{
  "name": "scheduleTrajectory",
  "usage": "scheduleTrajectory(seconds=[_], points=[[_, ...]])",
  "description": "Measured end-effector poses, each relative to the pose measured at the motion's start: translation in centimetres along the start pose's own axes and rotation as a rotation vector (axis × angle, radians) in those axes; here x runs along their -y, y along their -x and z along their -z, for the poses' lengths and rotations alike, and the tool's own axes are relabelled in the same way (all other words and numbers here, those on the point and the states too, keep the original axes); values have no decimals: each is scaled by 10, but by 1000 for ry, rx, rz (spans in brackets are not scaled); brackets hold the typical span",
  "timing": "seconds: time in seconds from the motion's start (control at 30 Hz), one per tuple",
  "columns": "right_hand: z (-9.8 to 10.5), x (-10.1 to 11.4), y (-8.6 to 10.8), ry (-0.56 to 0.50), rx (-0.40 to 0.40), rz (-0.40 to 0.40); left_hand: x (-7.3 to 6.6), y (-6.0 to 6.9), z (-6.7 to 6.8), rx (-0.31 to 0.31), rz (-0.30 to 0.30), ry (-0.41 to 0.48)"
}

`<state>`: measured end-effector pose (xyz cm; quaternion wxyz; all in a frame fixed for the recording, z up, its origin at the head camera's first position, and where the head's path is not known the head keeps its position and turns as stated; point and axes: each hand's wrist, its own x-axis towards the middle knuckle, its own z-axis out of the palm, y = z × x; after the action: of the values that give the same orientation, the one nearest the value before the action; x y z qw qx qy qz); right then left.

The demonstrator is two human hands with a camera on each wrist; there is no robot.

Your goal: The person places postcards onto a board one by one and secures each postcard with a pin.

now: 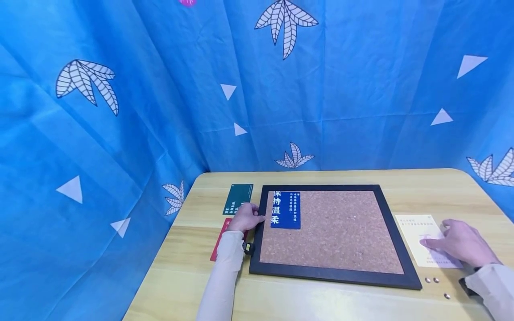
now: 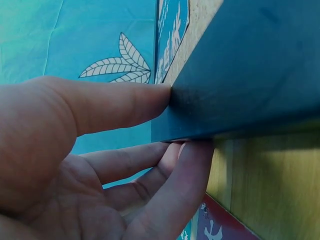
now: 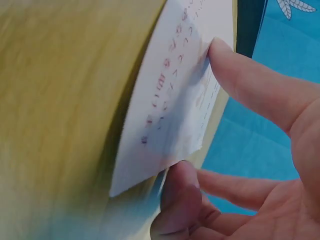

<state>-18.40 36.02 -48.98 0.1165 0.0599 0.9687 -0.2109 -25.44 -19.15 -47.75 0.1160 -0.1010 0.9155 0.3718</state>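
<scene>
A black-framed corkboard (image 1: 341,236) lies on the wooden table, with a blue card (image 1: 286,211) bearing white characters at its upper left. At the board's left edge, my left hand (image 1: 246,217) grips the frame, thumb on the face and fingers against the outer side. To the right of the board, my right hand (image 1: 466,243) pinches a cream card (image 1: 415,229) with faint print. In the right wrist view, the thumb presses on the card (image 3: 165,100) and the fingers sit at its edge, which is raised off the table.
Left of the board lie a green card (image 1: 237,196) and a red card (image 1: 221,240), partly under the left arm. Several small metal tacks (image 1: 447,296) are on the table (image 1: 313,301) at the lower right. A blue patterned curtain (image 1: 281,89) hangs behind.
</scene>
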Motion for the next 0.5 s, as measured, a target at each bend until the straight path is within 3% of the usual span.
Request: scheduleTrajectory(seconds=[0.2,0.5], points=[[-4,-6,1,-26,47,-50,4,2,-2,2,5,-7],[-1,-15,2,-90,59,-55,6,0,-3,3,-18,-2]])
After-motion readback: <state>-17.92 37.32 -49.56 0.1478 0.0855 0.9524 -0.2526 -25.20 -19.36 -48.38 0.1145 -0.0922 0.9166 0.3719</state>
